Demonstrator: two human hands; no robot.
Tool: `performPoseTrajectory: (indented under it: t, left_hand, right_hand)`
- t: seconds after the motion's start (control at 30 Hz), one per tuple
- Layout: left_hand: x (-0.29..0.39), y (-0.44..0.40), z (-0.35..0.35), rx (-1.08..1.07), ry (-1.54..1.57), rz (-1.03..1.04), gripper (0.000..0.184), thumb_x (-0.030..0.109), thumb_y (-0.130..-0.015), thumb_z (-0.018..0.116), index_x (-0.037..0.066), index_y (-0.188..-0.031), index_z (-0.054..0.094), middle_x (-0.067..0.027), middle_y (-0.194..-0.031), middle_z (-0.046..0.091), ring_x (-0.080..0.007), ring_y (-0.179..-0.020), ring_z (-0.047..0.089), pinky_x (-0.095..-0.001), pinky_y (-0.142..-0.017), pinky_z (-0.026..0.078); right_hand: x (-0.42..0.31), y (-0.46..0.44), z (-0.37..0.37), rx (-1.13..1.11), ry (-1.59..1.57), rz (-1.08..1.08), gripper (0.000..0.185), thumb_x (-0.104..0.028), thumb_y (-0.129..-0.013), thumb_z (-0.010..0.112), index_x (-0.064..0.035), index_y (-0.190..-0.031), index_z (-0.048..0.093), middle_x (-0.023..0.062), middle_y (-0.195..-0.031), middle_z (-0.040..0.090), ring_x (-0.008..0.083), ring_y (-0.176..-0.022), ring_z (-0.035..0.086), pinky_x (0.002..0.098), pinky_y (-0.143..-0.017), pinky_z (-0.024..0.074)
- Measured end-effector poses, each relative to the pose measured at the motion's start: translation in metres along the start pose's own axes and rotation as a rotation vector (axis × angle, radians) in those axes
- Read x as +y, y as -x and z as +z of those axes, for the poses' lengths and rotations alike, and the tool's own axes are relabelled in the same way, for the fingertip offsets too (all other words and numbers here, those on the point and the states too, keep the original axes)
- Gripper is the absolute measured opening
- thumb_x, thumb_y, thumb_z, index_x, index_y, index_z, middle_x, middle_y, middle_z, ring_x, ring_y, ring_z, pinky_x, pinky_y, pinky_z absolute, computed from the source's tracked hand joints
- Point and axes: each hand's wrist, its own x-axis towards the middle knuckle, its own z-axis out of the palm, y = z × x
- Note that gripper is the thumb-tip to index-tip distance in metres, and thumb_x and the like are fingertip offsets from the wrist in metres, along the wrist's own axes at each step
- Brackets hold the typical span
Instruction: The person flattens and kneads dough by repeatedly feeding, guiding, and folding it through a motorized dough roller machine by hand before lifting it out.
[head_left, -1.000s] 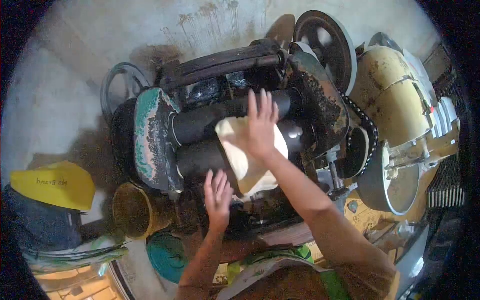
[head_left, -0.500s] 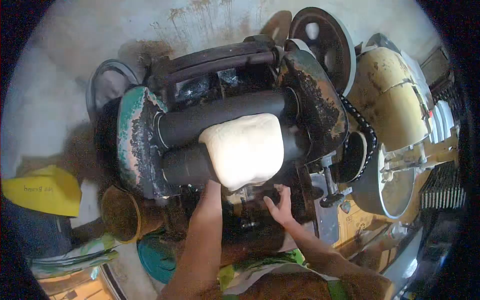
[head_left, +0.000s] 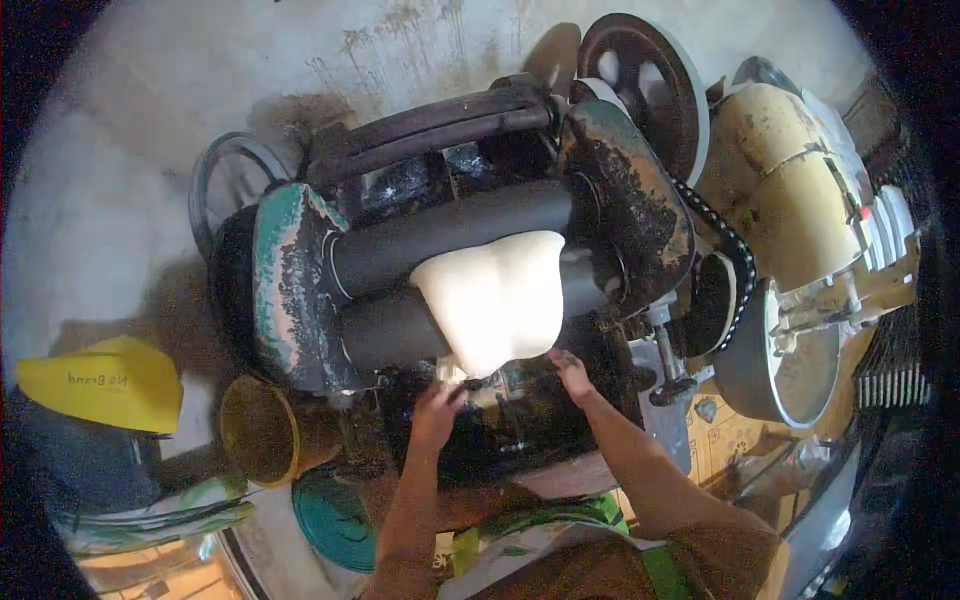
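Observation:
A thick white slab of dough (head_left: 490,300) lies draped over the front of two dark rollers, the upper roller (head_left: 460,230) and the lower roller (head_left: 390,328). Its lower edge sags towards me in two rounded lobes. At the lower left corner my left hand (head_left: 436,412) has its fingers curled at a small pale bit of dough (head_left: 451,371). Just under the right end of that edge is my right hand (head_left: 573,380), its fingers raised and loosely apart; whether they touch the dough is hard to make out.
The rollers sit between a chipped green side housing (head_left: 283,290) and a worn right housing (head_left: 635,200). A chain (head_left: 725,225) and a flywheel (head_left: 690,100) are on the right. A yellow bucket (head_left: 262,430), a teal lid (head_left: 335,515) and a metal mixing bowl (head_left: 775,370) stand around.
The dough has narrowed and creased, its lower edge now in two lobes. My left hand has come out from beneath it; my right hand has risen to its edge. The view has shifted slightly.

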Motion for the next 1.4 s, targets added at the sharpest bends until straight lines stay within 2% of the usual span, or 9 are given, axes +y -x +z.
performPoseTrajectory:
  t: [0.07,0.17,0.23,0.37,0.47,1.0,1.03,1.13,1.4]
  left_hand:
    - [-0.009,-0.002,-0.014,-0.074,0.079,-0.007,0.032,0.012,-0.096,0.056,-0.004,-0.124,0.058,-0.0177,-0.133,0.058,-0.0276,-0.120,0.058,-0.0356,-0.099,0.045]
    - [-0.024,-0.032,-0.046,-0.227,0.233,-0.027,0.035,0.011,-0.096,0.056,-0.006,-0.127,0.055,-0.0176,-0.134,0.057,-0.0278,-0.123,0.055,-0.0340,-0.102,0.043]
    - [-0.038,-0.082,-0.076,-0.250,-1.311,0.154,0.046,0.012,-0.096,0.057,0.000,-0.139,0.046,-0.0143,-0.141,0.051,-0.0311,-0.133,0.045,-0.0380,-0.111,0.037]
    - [-0.014,-0.130,-0.019,-0.098,-1.152,0.048,0.046,0.016,-0.097,0.053,0.002,-0.140,0.046,-0.0137,-0.142,0.050,-0.0298,-0.132,0.045,-0.0378,-0.110,0.038]
    - [-0.014,-0.119,-0.014,0.055,-0.997,-0.042,0.045,0.020,-0.099,0.050,0.003,-0.140,0.046,-0.0130,-0.142,0.049,-0.0286,-0.132,0.046,-0.0376,-0.110,0.039]
    - [0.044,-0.123,0.090,0.861,-0.084,-0.456,0.049,0.041,-0.106,0.032,0.013,-0.143,0.047,-0.0096,-0.146,0.045,-0.0217,-0.129,0.049,-0.0366,-0.108,0.043]
    - [-0.008,-0.168,0.020,0.861,-0.084,-0.455,0.049,0.041,-0.106,0.032,0.013,-0.143,0.047,-0.0096,-0.146,0.045,-0.0217,-0.129,0.049,-0.0366,-0.108,0.043]
    - [-0.159,-0.255,-0.165,-0.543,0.427,0.228,0.064,0.046,-0.104,0.035,0.012,-0.156,0.019,-0.0102,-0.158,0.028,-0.0262,-0.142,0.033,-0.0427,-0.116,0.031]
    - [-0.180,-0.260,-0.145,-0.613,0.917,-0.124,0.067,0.050,-0.103,0.032,0.006,-0.152,0.026,-0.0155,-0.152,0.036,-0.0284,-0.137,0.040,-0.0431,-0.112,0.038]
  right_hand:
    - [0.046,-0.031,-0.025,-0.170,0.076,-0.115,0.064,-0.031,-0.092,0.064,-0.0082,-0.147,0.040,0.0093,-0.140,0.051,0.0268,-0.131,0.045,0.0449,-0.106,0.0385]
    - [0.138,-0.131,-0.053,-0.136,0.199,-0.477,0.037,-0.015,-0.093,0.056,-0.0037,-0.128,0.055,0.0102,-0.126,0.060,0.0224,-0.113,0.057,0.0385,-0.099,0.0454]
    - [0.164,-0.149,-0.067,-0.116,0.263,-0.653,0.028,-0.006,-0.094,0.052,-0.0014,-0.119,0.063,0.0107,-0.120,0.065,0.0202,-0.105,0.063,0.0353,-0.096,0.0488]
    - [0.080,-0.092,-0.032,-0.136,0.446,-0.665,0.029,-0.015,-0.098,0.053,-0.0001,-0.122,0.061,0.0124,-0.123,0.064,0.0236,-0.116,0.058,0.0375,-0.102,0.0454]
    - [0.011,-0.054,-0.001,-0.341,-0.027,-0.269,0.051,-0.026,-0.100,0.053,-0.0042,-0.145,0.040,0.0114,-0.149,0.042,0.0235,-0.133,0.045,0.0425,-0.106,0.0431]
    - [-0.066,-0.068,0.035,-0.492,0.113,-0.181,0.049,-0.028,-0.099,0.054,-0.0022,-0.140,0.047,0.0108,-0.142,0.050,0.0222,-0.125,0.051,0.0408,-0.102,0.0458]
    - [-0.069,-0.068,0.035,-0.502,0.122,-0.177,0.049,-0.028,-0.099,0.054,-0.0021,-0.140,0.047,0.0108,-0.141,0.051,0.0221,-0.125,0.052,0.0407,-0.102,0.0460]
    - [-0.092,-0.053,0.050,-0.540,0.152,-0.166,0.048,-0.028,-0.099,0.054,-0.0017,-0.139,0.048,0.0107,-0.140,0.052,0.0218,-0.124,0.053,0.0404,-0.101,0.0465]
    - [-0.108,-0.016,0.065,-0.641,0.242,-0.149,0.048,-0.029,-0.099,0.055,-0.0006,-0.136,0.052,0.0104,-0.136,0.056,0.0211,-0.120,0.056,0.0396,-0.099,0.0479]
